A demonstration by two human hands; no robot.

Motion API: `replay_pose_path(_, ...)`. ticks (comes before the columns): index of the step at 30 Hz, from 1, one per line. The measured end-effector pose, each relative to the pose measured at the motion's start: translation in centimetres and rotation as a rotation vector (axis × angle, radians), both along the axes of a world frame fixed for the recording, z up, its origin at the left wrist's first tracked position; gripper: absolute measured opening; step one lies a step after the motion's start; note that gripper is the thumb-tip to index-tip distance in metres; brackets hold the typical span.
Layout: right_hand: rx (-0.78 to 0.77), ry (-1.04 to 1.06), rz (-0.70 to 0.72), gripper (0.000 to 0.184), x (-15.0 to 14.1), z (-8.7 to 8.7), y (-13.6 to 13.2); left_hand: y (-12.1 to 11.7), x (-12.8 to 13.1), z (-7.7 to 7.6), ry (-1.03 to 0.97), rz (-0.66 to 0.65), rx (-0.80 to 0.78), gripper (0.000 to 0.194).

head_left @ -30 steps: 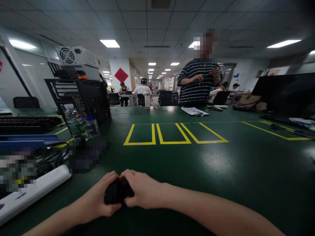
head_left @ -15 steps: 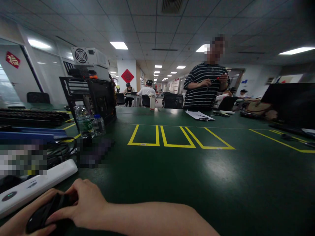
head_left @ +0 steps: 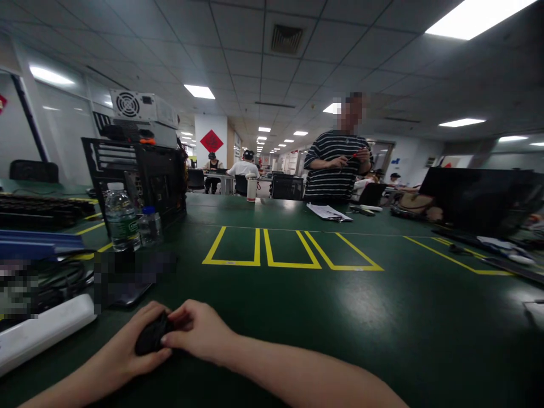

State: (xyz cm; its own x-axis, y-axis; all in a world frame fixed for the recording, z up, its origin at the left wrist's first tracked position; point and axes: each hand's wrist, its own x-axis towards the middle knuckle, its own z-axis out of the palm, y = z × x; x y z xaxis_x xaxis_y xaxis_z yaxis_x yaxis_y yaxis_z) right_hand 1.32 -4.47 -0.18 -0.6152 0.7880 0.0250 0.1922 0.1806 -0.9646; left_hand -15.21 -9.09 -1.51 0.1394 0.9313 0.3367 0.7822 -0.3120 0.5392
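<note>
A dark, rounded object, by its shape a black computer mouse (head_left: pixel 149 338), is held above the green table near its front left. My left hand (head_left: pixel 123 345) wraps round it from the left, thumb below and fingers over the top. From the right, my right hand (head_left: pixel 199 331) pinches its edge between thumb and fingers. Both hands partly cover the mouse, so its buttons and underside cannot be made out.
Left of my hands lie a white power strip (head_left: pixel 51 328) and a phone (head_left: pixel 134 286). Behind them stand a water bottle (head_left: pixel 122 218), a small blue-capped bottle (head_left: pixel 149 228) and an open computer case (head_left: pixel 140 181). Yellow tape (head_left: pixel 293 265) marks the table. A person in stripes (head_left: pixel 334 167) stands across.
Both hands have moved right and slightly up with the mouse, away from the power strip. The head view has tilted up and turned a little to the right.
</note>
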Motion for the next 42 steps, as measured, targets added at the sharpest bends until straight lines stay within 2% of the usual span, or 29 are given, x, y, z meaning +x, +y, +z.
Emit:
replay_pose_path(2, 0.023, -0.005, -0.087, 0.034, 3.1, 0.7, 1.2, 2.6, 3.5, 1.5, -0.049, -0.155, -0.017, 0.036)
replay_pose_path(6, 0.081, 0.030, -0.174, 0.026, 9.2, 1.8, 3.2, 7.4, 9.6, 3.7, -0.011, -0.343, -0.045, 0.032)
replay_pose_path(8, 0.122, 0.047, -0.228, 0.025, 11.6, 1.9, 3.7, 8.8, 11.7, 4.1, -0.006, -0.388, -0.037, 0.035)
replay_pose_path(11, 0.184, 0.116, -0.241, 0.026, 14.0, 1.5, 3.6, 9.5, 13.7, 4.0, 0.013, -0.425, 0.012, 0.050)
replay_pose_path(14, 0.245, 0.142, -0.239, 0.028, 14.9, 1.2, 2.8, 9.0, 14.3, 3.9, 0.037, -0.478, 0.023, 0.061)
replay_pose_path(20, 0.354, 0.031, -0.288, 0.028, 15.0, 1.2, 1.8, 7.4, 13.9, 4.7, 0.060, -0.522, 0.027, 0.068)
replay_pose_path(26, 0.239, 0.123, -0.173, 0.022, 15.2, 2.0, 1.3, 7.5, 14.1, 4.3, 0.074, -0.506, 0.079, 0.060)
replay_pose_path(29, 0.165, 0.160, -0.184, 0.014, 15.3, 2.1, 1.5, 7.8, 14.1, 4.1, 0.096, -0.522, 0.088, 0.059)
replay_pose_path(32, 0.105, 0.165, -0.174, 0.017, 15.3, 1.9, 1.9, 7.8, 14.0, 4.2, 0.103, -0.542, 0.103, 0.059)
replay_pose_path(36, 0.102, 0.133, -0.180, 0.024, 15.5, 1.8, 2.1, 7.8, 13.9, 4.3, 0.120, -0.561, 0.104, 0.062)
replay_pose_path(39, 0.110, 0.116, -0.130, 0.022, 15.6, 2.1, 2.0, 7.7, 13.8, 4.3, 0.147, -0.553, 0.099, 0.064)
replay_pose_path(42, 0.187, 0.095, -0.103, 0.021, 15.7, 2.1, 1.8, 7.5, 13.7, 4.4, 0.177, -0.555, 0.103, 0.064)
